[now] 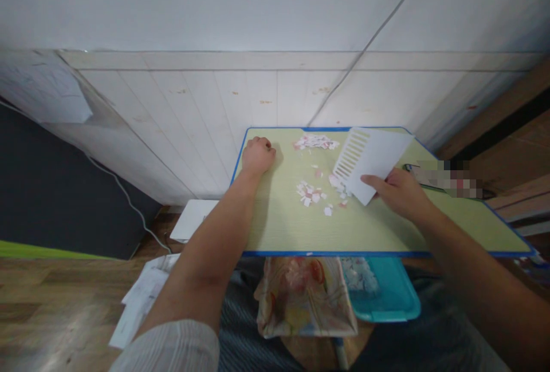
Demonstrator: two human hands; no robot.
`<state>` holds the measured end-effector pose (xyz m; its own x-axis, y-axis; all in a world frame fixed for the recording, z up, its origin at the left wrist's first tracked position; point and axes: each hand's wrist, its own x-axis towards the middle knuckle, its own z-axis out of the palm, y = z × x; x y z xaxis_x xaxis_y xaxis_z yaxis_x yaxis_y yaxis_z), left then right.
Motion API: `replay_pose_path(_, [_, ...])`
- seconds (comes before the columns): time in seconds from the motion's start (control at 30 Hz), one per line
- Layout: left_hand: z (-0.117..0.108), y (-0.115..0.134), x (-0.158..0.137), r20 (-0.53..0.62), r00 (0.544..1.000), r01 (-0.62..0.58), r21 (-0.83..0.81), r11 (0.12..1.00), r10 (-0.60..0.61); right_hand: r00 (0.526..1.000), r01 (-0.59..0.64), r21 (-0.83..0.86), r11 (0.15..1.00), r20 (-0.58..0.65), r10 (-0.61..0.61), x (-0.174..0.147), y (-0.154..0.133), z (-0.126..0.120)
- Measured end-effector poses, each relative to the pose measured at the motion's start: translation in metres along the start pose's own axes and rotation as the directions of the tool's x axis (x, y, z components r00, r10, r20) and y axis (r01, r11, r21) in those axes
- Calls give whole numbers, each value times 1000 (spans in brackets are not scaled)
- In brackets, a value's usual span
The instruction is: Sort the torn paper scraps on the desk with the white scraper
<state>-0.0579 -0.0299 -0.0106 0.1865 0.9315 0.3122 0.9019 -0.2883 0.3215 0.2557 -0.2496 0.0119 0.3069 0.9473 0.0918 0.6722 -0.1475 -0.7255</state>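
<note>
My right hand (401, 191) grips a white card (380, 154) between thumb and fingers, at the right half of the yellow-green tabletop (287, 228). A row of narrow slots runs along the card's left side. Some small paper pieces (339, 184) lie by its lower left edge. Left of them is a loose cluster of white and pinkish paper scraps (309, 193). Farther back, a denser heap of scraps (315, 141) lies near the table's rear edge. My left hand (258, 155) rests closed on the table's left side, apart from the scraps; the inside of its fist is hidden.
A phone-like device (425, 178), partly blurred, lies at the table's right. Below the front edge are a patterned, cloth-like container (309, 320) and a teal tray (387, 303) with white bits. White papers (144, 292) lie low on the left. The wall stands directly behind.
</note>
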Motion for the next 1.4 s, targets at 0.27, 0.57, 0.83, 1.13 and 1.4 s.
replay_pose_path(0.27, [0, 1, 0, 1, 1000, 4, -1, 1000, -4, 995, -1, -250, 968, -99, -25, -9, 6, -13])
replay_pose_path(0.57, [0, 0, 0, 0, 1000, 1, -15, 1000, -1, 983, 141, 82, 987, 104, -149, -13, -25, 21])
replay_pose_path(0.83, [0, 1, 0, 7, 1000, 5, -14, 1000, -5, 996, 19, -92, 996, -85, -27, 14, -4, 4])
replay_pose_path(1.13, [-1, 2, -1, 3, 1000, 12, -18, 1000, -12, 974, -7, -407, 913, -210, -86, 14, 6, -15])
replay_pose_path(1.4, [-1, 2, -1, 2, 1000, 7, -8, 1000, -7, 987, 78, -482, 873, -83, -134, 11, 4, -20])
